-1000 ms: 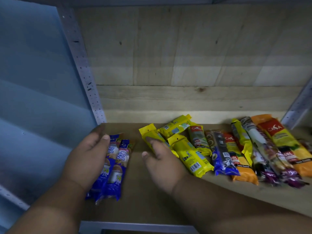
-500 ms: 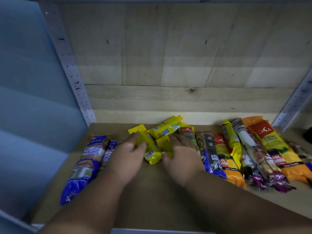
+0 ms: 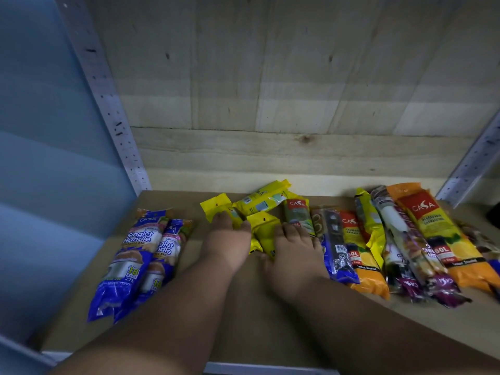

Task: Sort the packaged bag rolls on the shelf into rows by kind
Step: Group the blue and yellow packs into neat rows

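Brown board forms the shelf (image 3: 243,307); two blue rolls (image 3: 135,255) lie side by side at its left, long axes running front to back, printed "Singlet Handle"; small yellow packs (image 3: 259,204) sit mid-shelf, skewed at differing angles; the left hand (image 3: 226,242) and right hand (image 3: 292,250) rest on them, fingers bent over the packs; grip cannot be told.

Head view was dim overall. Light entered from the front and struck the lower wooden back panel (image 3: 270,158), which was brightest; its upper part fell into shadow. Forearms in the foreground were dark and soft. Packets at far right (image 3: 476,239) were blurred. Wide-angle bending showed in the metal uprights (image 3: 108,104).
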